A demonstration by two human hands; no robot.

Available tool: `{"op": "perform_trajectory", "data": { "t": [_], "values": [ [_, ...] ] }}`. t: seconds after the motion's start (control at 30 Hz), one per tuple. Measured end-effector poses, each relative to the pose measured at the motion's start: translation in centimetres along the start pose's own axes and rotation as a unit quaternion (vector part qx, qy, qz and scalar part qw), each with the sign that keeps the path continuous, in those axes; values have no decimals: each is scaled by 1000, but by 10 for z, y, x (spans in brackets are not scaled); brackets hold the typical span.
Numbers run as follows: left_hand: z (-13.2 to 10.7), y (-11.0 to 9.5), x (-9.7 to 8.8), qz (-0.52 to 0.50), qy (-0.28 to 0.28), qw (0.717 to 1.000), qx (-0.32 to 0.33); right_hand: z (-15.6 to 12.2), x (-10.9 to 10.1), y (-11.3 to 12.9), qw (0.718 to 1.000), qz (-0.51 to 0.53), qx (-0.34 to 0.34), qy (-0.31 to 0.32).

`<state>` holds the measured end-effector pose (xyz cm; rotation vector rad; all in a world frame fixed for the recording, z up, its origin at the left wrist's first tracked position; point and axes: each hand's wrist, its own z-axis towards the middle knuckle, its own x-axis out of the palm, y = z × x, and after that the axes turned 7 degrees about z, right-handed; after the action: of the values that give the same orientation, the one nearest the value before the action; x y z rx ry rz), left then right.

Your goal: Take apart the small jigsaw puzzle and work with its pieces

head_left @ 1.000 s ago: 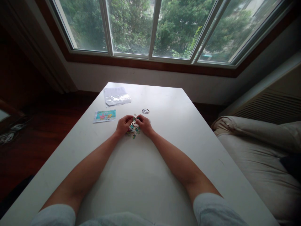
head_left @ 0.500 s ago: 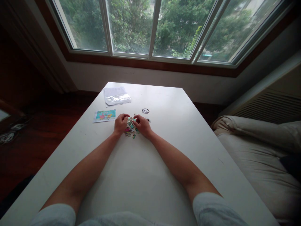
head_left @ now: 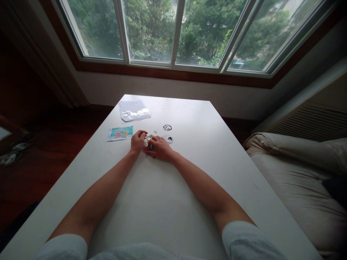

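Colourful cardboard jigsaw-piece heap (head_left: 148, 142) on white worktop (head_left: 162, 202). Left hand (head_left: 138, 141) fingers curled against it, grip unclear; right hand (head_left: 160, 147) fingers flat, covering it.

My worktop (head_left: 162, 202) is plain white; my sleeves (head_left: 62, 249), bottom edge, pale grey. The puzzle pieces (head_left: 148, 141) mid-frame mix teal, pink and white. The card (head_left: 120, 133) left of them is turquoise with pink-yellow figures.

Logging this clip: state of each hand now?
Left hand: curled against the puzzle pieces; hold cannot be told.
Right hand: open, flat over them.
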<state>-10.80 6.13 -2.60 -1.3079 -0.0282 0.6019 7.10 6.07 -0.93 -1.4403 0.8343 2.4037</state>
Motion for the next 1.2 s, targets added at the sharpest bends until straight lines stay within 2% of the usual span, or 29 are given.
{"op": "perform_trajectory", "data": {
  "t": [0.13, 0.27, 0.43, 0.53, 0.63, 0.83, 1.2],
  "values": [
    [1, 4, 1, 8, 4, 1000, 3, 1, 5, -5, 999, 47, -2, -19],
    [1, 7, 1, 19, 10, 1000, 7, 2, 9, -5, 987, 146, 8, -60],
    [-3, 0, -1, 40, 29, 998, 27, 4, 6, -4, 945, 270, 100, -152],
    [-8, -8, -2, 54, 52, 996, 53, 3, 2, -5, 923, 286, 160, -201],
    [-12, -15, -3, 66, 75, 992, 73, 3, 0, -7, 908, 295, 195, -225],
    [-15, -19, -2, 81, 104, 987, 92, 3, 2, -12, 899, 312, 199, -236],
    [-16, -19, -2, 74, 98, 988, 94, 5, 6, -16, 878, 376, 194, -223]
  ]
}}
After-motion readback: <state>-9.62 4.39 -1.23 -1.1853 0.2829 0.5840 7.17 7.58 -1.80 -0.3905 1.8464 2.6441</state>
